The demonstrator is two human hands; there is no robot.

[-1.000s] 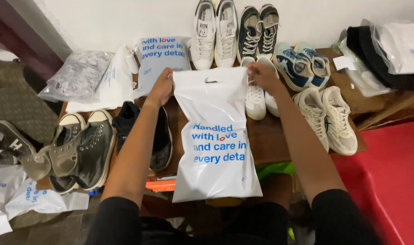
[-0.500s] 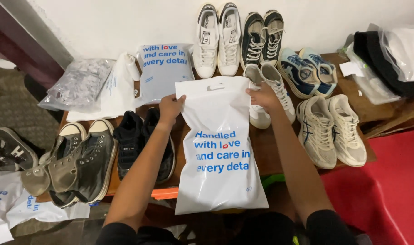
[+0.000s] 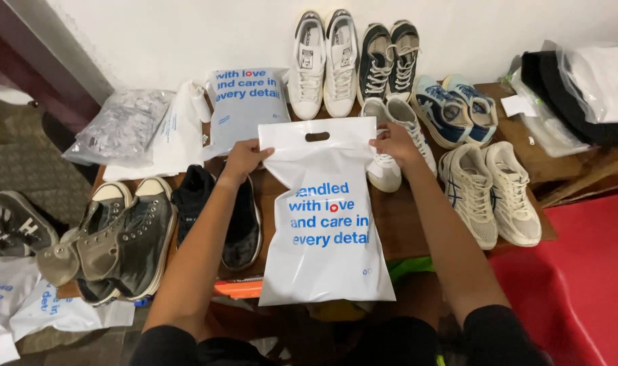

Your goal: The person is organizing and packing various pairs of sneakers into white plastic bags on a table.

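From the head view I look down on a white plastic bag (image 3: 326,217) with blue lettering, lying flat on the wooden counter (image 3: 397,217). Its long axis runs away from me, handle cutout at the far end, bottom edge hanging over the near rim. My left hand (image 3: 244,159) pinches the bag's far left corner, grip clamped on the plastic; my right hand (image 3: 394,144) does the same at the far right corner. Both sit equally close to the top edge, so the bag's body lies toward me from either grip. Beside the left forearm rests a black pair of shoes (image 3: 217,217); just beyond the right hand sits a white pair of sneakers (image 3: 397,139), partly hidden.
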